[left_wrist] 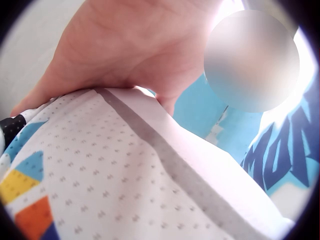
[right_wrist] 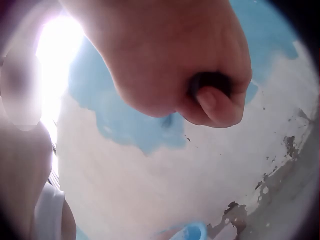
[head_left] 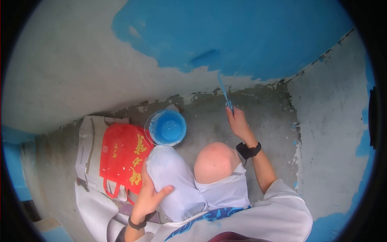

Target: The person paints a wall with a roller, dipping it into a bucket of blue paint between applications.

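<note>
My right hand (head_left: 241,124) grips the handle of a paint roller (head_left: 223,86), its frame streaked with blue. The roller's blue head (head_left: 205,59) lies against the wall (head_left: 133,76), at the lower edge of the painted area. In the right wrist view, the fingers of that hand (right_wrist: 170,65) curl round the dark handle end (right_wrist: 212,80). My left hand (head_left: 148,197) rests on the pale shorts (head_left: 175,181) over my left leg, thumb spread from the fingers. The left wrist view shows this hand (left_wrist: 135,45) lying on the dotted white fabric (left_wrist: 115,160).
A bucket of blue paint (head_left: 167,127) stands on the grey floor (head_left: 205,125) before my knees. Left of it lie a red bag (head_left: 121,153) with yellow characters and a pale bag (head_left: 92,145). A second wall (head_left: 330,113) rises at the right, meeting the first in a corner.
</note>
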`<move>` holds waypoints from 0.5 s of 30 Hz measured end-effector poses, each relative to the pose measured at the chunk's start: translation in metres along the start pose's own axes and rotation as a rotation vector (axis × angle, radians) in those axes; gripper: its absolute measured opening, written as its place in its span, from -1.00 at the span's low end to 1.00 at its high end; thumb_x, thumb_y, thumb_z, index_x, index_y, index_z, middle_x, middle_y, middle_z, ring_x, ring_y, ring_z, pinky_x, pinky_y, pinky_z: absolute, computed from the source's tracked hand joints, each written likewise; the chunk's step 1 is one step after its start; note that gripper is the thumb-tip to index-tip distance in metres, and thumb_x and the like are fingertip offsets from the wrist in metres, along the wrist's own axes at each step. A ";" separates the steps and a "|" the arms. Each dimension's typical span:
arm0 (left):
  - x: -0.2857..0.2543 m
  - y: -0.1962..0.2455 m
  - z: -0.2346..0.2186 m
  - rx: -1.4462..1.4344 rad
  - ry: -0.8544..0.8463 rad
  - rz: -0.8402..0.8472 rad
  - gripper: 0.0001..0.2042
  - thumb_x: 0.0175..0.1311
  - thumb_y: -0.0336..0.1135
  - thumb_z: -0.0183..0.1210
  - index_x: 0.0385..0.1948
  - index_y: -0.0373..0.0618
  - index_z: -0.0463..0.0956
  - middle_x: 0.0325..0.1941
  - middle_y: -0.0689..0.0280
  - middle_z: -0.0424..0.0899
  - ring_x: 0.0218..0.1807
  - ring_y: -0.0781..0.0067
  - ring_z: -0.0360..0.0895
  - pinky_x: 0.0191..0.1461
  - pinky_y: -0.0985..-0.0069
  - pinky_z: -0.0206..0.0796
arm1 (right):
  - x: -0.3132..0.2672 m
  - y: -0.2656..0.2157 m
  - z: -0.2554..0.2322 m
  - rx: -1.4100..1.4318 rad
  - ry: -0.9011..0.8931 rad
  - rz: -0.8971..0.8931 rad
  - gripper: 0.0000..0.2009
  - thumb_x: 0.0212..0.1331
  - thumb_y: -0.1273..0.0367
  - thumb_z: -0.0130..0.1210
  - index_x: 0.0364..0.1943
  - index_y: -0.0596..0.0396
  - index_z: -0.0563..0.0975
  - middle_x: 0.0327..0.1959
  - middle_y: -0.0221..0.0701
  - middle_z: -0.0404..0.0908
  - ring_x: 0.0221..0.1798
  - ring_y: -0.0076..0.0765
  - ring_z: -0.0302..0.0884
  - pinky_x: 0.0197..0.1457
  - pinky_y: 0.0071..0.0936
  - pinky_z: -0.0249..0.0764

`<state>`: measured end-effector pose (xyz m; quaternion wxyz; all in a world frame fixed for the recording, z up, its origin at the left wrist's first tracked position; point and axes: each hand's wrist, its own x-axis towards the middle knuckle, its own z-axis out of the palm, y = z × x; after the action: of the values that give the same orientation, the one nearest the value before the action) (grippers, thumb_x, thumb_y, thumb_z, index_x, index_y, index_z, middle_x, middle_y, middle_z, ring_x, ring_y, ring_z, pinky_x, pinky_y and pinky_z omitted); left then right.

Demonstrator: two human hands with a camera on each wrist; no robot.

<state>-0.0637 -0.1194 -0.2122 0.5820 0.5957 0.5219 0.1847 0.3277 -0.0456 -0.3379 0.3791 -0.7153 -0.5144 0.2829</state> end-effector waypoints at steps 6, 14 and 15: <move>0.002 0.006 0.004 -0.080 -0.007 -0.018 0.08 0.19 -0.10 0.42 0.54 -0.34 -0.26 0.52 -0.09 0.09 0.54 0.02 0.12 0.59 0.21 -0.02 | 0.005 -0.054 -0.015 -0.092 -0.055 -0.054 -0.60 0.54 0.16 -0.06 -0.29 0.30 0.45 -0.49 0.09 0.46 -0.37 0.35 0.23 -0.27 -0.03 0.33; -0.001 0.005 0.004 -0.084 0.016 0.000 0.06 0.19 -0.13 0.42 0.54 -0.33 -0.23 0.51 -0.09 0.11 0.55 0.02 0.11 0.60 0.20 -0.03 | 0.000 0.005 -0.004 0.002 -0.128 0.071 -0.58 0.54 0.16 -0.05 -0.35 0.30 0.44 -0.57 -0.06 0.41 -0.48 0.02 0.29 -0.31 -0.11 0.31; -0.001 0.004 0.004 -0.085 0.023 0.003 0.06 0.19 -0.13 0.42 0.54 -0.33 -0.23 0.51 -0.09 0.11 0.55 0.02 0.11 0.60 0.20 -0.03 | 0.002 -0.002 -0.005 0.077 -0.174 0.136 -0.58 0.54 0.16 -0.04 -0.35 0.30 0.43 -0.59 -0.11 0.37 -0.49 -0.12 0.28 -0.33 -0.14 0.30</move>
<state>-0.0591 -0.1213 -0.2089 0.6005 0.5689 0.5194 0.2143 0.3315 -0.0445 -0.3338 0.3401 -0.7062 -0.4845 0.3884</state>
